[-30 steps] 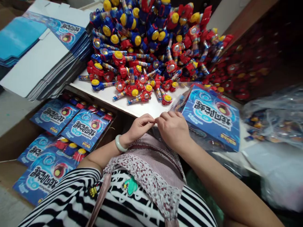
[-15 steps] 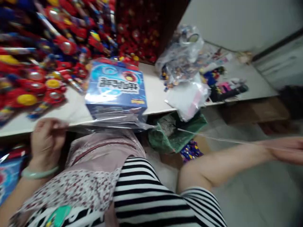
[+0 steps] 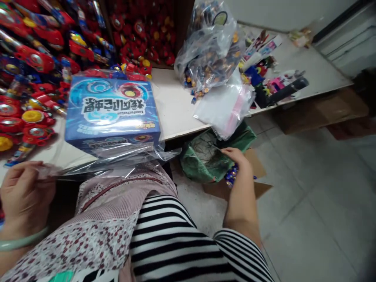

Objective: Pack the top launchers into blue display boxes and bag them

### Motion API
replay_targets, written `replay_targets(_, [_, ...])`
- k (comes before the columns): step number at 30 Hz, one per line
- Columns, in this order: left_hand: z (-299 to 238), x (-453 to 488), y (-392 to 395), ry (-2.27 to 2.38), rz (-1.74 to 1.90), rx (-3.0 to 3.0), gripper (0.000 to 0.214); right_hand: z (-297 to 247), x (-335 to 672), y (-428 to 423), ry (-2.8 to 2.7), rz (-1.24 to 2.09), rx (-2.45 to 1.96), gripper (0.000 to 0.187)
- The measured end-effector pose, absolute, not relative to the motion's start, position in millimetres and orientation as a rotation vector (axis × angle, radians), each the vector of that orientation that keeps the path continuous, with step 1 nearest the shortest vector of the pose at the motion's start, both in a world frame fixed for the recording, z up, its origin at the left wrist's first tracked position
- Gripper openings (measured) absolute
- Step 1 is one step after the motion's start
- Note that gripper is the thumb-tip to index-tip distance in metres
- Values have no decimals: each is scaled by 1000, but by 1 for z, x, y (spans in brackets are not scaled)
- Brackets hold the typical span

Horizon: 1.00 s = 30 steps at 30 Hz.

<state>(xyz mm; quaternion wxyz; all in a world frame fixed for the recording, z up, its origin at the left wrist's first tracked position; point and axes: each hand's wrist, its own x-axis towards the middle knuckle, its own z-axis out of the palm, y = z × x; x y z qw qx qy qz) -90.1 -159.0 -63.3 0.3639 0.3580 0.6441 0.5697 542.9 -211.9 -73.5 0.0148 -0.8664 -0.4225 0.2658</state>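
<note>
A blue printed box (image 3: 113, 111) sits at the bench edge, inside a clear plastic bag (image 3: 126, 164) whose loose end hangs over the front. My left hand (image 3: 28, 192), with a pale bangle on the wrist, is closed on a gathered end of that plastic to the left of the box. Down to the right, my right hand (image 3: 237, 156) is at the rim of a green sack (image 3: 199, 168) below the bench. Its fingers are bent together; what they hold, if anything, is hidden.
Red and blue toys (image 3: 35, 58) are heaped at the left. Behind the box stands a bin of red parts (image 3: 143, 35). A clear bag of small parts (image 3: 210, 58), flat plastic bags (image 3: 220, 109) and a black cylinder (image 3: 290, 90) lie rightward. A cardboard box (image 3: 261, 172) stands on the floor.
My right hand has come in from the far right, where a thin clear strand stretched toward it, to the green sack. My left hand now grips the plastic; the view has shifted right.
</note>
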Motion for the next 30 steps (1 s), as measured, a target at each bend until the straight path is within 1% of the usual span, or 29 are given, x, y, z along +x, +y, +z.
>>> replay_targets(1, [-63,-88,-156,1636,1525,855,23,-72,544,-214,-1339,788,-2585,25])
replay_targets(3, [-63,-86,-151,1555,1618,771,22,-77,536,-214,-1391,701,-2381,39])
replay_targets(5, [-61,-85,-148,1528,1646,753,19,-91,519,-209,-1433,648,-2301,48])
replay_targets(7, [-56,-84,-148,1544,1624,754,18,-103,507,-201,-1437,647,-2395,43])
replay_targets(9, [-51,-85,-150,1565,1592,787,16,-101,511,-195,-1395,668,-2524,32])
replay_targets(12, [-51,-86,-151,1571,1587,823,14,-60,537,-201,-1318,664,-2674,18])
replay_targets(15, [-58,-89,-150,1554,1634,826,15,-6,545,-219,-1342,592,-2637,22])
replay_targets(17, [-64,-90,-148,1517,1680,808,16,10,520,-224,-1440,578,-2477,22])
replay_targets(18, [-66,-90,-147,1484,1692,796,18,10,497,-223,-1525,601,-2345,28])
replay_targets(19, [-69,-91,-146,1445,1698,789,22,4,469,-220,-1635,644,-2179,39])
replay_targets(21, [-74,-93,-142,1360,1693,817,31,-14,406,-207,-1867,680,-1734,73])
replay_targets(22, [-76,-94,-140,1315,1688,852,34,-24,375,-200,-1917,648,-1556,85])
replay_targets(23, [-78,-96,-138,1270,1684,887,35,-32,348,-194,-1929,597,-1421,88])
replay_targets(24, [-80,-98,-137,1225,1688,923,36,-37,327,-189,-1908,533,-1349,79])
replay_targets(27, [-84,-110,-144,1065,1693,1033,28,-40,304,-190,-1858,352,-1271,17])
replay_targets(28, [-84,-117,-150,1016,1670,1092,24,-39,309,-196,-1904,301,-1242,11])
replay_targets(30, [-87,-134,-166,959,1558,1193,19,-37,330,-213,-2069,220,-1159,20])
